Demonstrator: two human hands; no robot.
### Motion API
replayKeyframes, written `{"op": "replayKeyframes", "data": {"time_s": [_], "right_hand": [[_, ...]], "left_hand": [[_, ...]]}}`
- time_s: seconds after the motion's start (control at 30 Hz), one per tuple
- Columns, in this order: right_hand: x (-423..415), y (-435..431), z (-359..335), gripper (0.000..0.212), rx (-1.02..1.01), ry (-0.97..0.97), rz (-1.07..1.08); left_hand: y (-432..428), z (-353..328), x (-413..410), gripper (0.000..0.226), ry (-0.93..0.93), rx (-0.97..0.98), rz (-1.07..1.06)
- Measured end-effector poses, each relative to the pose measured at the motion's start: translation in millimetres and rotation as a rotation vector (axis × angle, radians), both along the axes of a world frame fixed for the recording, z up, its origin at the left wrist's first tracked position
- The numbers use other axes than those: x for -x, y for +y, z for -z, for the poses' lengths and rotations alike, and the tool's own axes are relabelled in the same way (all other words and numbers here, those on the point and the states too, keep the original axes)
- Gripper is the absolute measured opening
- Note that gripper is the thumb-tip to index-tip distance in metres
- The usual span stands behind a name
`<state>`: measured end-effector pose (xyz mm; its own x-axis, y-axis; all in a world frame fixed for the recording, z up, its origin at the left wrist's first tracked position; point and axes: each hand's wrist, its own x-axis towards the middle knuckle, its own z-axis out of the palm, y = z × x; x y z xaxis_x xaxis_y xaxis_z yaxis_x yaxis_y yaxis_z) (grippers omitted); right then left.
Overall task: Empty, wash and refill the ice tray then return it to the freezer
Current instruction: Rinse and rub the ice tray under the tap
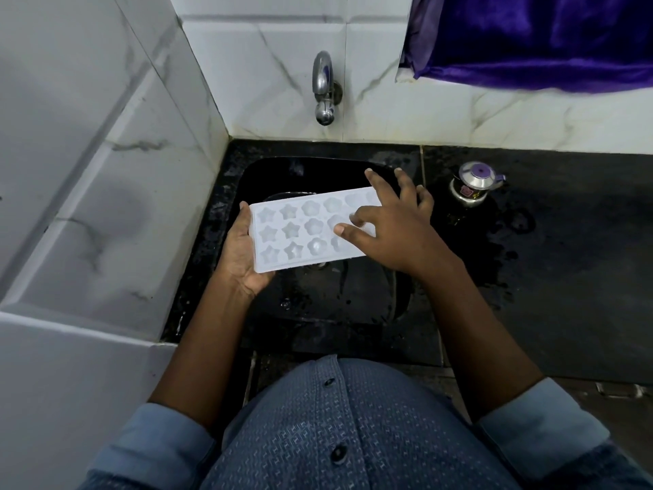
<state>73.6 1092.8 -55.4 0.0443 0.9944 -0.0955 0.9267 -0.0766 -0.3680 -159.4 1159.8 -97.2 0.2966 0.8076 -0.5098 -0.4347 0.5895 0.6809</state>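
A white plastic ice tray [300, 231] with star and flower shaped cups is held level over the black sink [318, 298]. My left hand [243, 252] grips its left end, palm under the tray and thumb on the edge. My right hand [392, 224] lies over the tray's right end with fingers spread and fairly straight, fingertips touching the cups. The right end of the tray is hidden under that hand. The chrome tap [324, 90] juts from the wall above the sink; no water runs from it.
A small steel pot with a purple lid knob [471, 183] stands on the wet black counter [565, 259] right of the sink. White marble-look tiles form the walls behind and to the left. A purple cloth [537, 40] hangs at the upper right.
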Motion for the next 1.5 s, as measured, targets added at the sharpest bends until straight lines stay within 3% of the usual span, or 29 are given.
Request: {"op": "replayKeyframes", "data": {"time_s": [0.7, 0.87, 1.5], "right_hand": [[0, 8, 4, 0.056, 0.004, -0.005, -0.014], [-6, 9, 5, 0.046, -0.067, 0.062, 0.008], [-20, 6, 7, 0.052, -0.016, 0.004, 0.057]], "left_hand": [[4, 1, -2, 0.071, 0.003, -0.01, -0.005], [5, 0, 0, 0.074, 0.018, -0.004, -0.021], [7, -3, 6, 0.078, 0.023, 0.001, -0.043]]}}
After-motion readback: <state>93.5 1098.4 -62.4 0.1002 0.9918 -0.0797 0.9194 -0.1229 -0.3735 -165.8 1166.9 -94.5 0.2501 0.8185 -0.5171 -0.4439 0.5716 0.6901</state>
